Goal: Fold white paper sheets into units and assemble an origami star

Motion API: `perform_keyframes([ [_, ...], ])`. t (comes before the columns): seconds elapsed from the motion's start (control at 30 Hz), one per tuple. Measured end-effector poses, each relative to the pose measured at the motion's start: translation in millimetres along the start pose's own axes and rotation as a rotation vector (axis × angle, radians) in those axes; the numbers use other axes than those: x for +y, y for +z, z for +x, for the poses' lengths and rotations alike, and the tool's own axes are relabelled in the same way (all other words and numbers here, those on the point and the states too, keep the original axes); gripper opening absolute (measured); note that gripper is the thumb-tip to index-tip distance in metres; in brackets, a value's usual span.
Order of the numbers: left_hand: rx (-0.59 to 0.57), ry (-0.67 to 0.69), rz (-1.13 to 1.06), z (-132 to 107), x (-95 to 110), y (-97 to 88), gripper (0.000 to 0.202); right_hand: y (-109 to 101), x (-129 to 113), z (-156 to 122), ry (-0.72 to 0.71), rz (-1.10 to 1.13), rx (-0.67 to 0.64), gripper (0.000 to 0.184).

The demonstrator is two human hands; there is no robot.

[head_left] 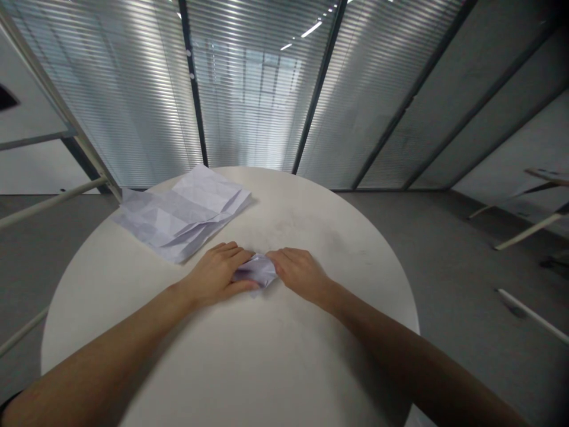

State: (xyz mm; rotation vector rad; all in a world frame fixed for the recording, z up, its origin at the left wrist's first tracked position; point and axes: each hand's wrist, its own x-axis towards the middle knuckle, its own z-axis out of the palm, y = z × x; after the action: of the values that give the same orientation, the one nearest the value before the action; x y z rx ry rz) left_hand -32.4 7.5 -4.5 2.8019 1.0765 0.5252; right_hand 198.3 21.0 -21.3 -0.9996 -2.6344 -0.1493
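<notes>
Pale light glows through the blinds (253, 107) ahead of me; my 2 arms (133, 326) throw soft shadows on the counter (267, 367), and my view darkens toward the upper right corner.

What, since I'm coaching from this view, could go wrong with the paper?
The small paper is held by both the left hand and right hand; an uneven pull might tear it or spoil its creases.

The creased sheets reach the edge of the table, close to the left hand, so a stray nudge could send them off.
</notes>
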Motion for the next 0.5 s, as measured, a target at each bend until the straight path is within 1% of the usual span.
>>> perform_keyframes([
  [0.07, 0.0, -0.025, -0.106, -2.0, -0.5, 1.4, 0.076, 0.4, -0.9, 1.3, 0.043, 0.065, 0.011, 0.026],
  [0.13, 0.003, -0.061, -0.196, -3.9, -1.3, 3.6, 0.107, 0.1, -1.1, 2.7, 0.12, 0.146, 0.038, 0.025],
  [0.17, 0.011, -0.077, -0.239, -4.6, -1.6, 4.5, 0.117, -0.5, -1.1, 3.4, 0.163, 0.189, 0.057, 0.025],
  [0.2, 0.026, -0.093, -0.28, -5.0, -1.8, 5.1, 0.124, -1.4, -1.2, 4.2, 0.203, 0.232, 0.08, 0.024],
  [0.23, 0.048, -0.112, -0.315, -5.0, -1.9, 5.4, 0.124, -2.6, -1.5, 5.0, 0.231, 0.277, 0.1, 0.024],
  [0.27, 0.074, -0.134, -0.341, -4.6, -1.9, 5.4, 0.118, -4.1, -2.1, 5.7, 0.245, 0.324, 0.116, 0.024],
  [0.3, 0.106, -0.161, -0.355, -3.9, -1.8, 5.4, 0.105, -5.8, -2.9, 6.2, 0.245, 0.375, 0.129, 0.024],
  [0.4, 0.235, -0.254, -0.391, -0.3, -1.7, 7.0, 0.048, -10.2, -6.7, 6.3, 0.228, 0.583, 0.158, 0.027],
  [0.43, 0.284, -0.29, -0.425, 1.1, -1.7, 8.4, 0.036, -10.8, -8.0, 5.9, 0.231, 0.692, 0.16, 0.029],
  [0.47, 0.331, -0.327, -0.478, 2.6, -1.5, 10.1, 0.03, -10.8, -9.3, 5.5, 0.241, 0.823, 0.162, 0.03],
  [0.5, 0.371, -0.362, -0.549, 4.0, -1.0, 12.0, 0.029, -10.1, -10.5, 5.3, 0.256, 0.969, 0.159, 0.031],
])
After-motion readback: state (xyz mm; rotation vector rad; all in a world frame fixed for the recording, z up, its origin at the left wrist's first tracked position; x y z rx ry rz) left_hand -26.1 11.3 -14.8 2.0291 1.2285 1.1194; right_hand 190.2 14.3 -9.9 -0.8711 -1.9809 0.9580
